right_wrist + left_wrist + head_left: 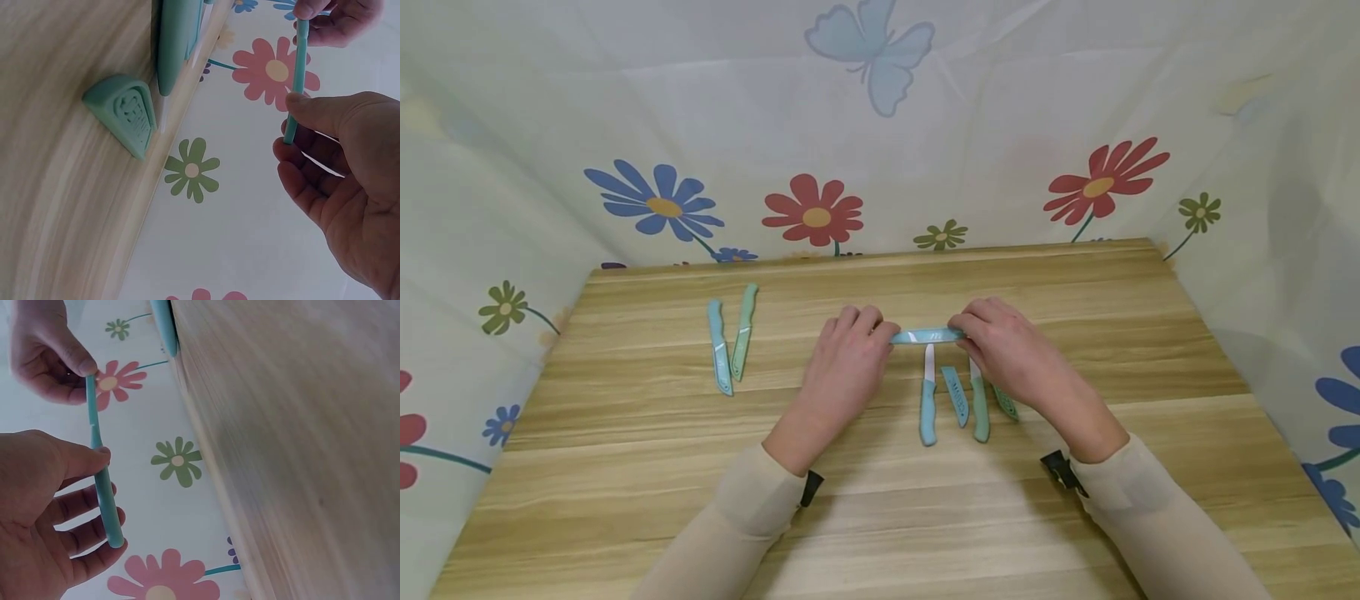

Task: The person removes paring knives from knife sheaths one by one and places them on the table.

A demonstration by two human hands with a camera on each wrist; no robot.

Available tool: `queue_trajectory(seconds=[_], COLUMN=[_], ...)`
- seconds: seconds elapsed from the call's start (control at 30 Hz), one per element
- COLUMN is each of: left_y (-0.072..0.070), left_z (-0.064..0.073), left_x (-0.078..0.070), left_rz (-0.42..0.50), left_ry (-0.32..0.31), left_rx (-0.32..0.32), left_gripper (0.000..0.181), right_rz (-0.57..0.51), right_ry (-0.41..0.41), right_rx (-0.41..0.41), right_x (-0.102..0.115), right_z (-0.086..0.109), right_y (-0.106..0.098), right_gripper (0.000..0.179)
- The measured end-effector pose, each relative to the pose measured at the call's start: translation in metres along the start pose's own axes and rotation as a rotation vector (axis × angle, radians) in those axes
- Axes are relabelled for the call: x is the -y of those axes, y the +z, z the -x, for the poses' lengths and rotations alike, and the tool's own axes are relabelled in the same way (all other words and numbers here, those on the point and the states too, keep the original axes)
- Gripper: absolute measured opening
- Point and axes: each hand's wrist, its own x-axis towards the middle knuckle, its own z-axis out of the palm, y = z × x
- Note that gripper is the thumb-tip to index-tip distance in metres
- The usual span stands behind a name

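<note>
Above the table, a light-blue paring knife in its blade sheath is held level between both hands. My left hand pinches its handle between thumb and fingers. At the other end, the sheath is pinched by my right hand. Below lie an unsheathed blue knife, a loose blue sheath and an unsheathed green knife. A green sheath is partly hidden by the right hand. The sheath on the held knife meets the handle at a pale slanted band.
On the left of the wooden table, a sheathed blue knife and a sheathed green knife lie side by side, near each other at their tips. A flower-printed white cloth hangs behind and at both sides.
</note>
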Motion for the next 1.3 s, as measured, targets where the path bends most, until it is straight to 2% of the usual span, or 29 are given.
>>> queue_trajectory(seconds=[0.4, 0.67, 0.8, 0.97, 1.3], left_y=[0.0, -0.002, -0.002, -0.002, -0.003], left_z=[0.0, 0.001, 0.001, 0.003, 0.007], left_x=[0.002, 0.002, 0.001, -0.002, -0.009], left_rz=[0.003, -0.003, -0.012, -0.026, -0.041], left_ry=[0.007, 0.01, 0.033, 0.062, 0.082], left_rx=[0.006, 0.003, -0.007, -0.022, -0.001], left_gripper=[0.023, 0.024, 0.022, 0.019, 0.015], right_rz=[-0.018, 0.041, 0.069, 0.082, 0.077], right_ry=[-0.004, -0.02, -0.048, -0.076, -0.087], right_rx=[0.004, 0.007, 0.008, 0.017, 0.037], right_x=[0.0, 0.005, 0.009, 0.016, 0.022], right_z=[0.0, 0.0, -0.001, -0.003, -0.002], right_y=[0.0, 0.0, 0.002, 0.005, 0.01], right_gripper=[0.026, 0.056, 0.065, 0.062, 0.05])
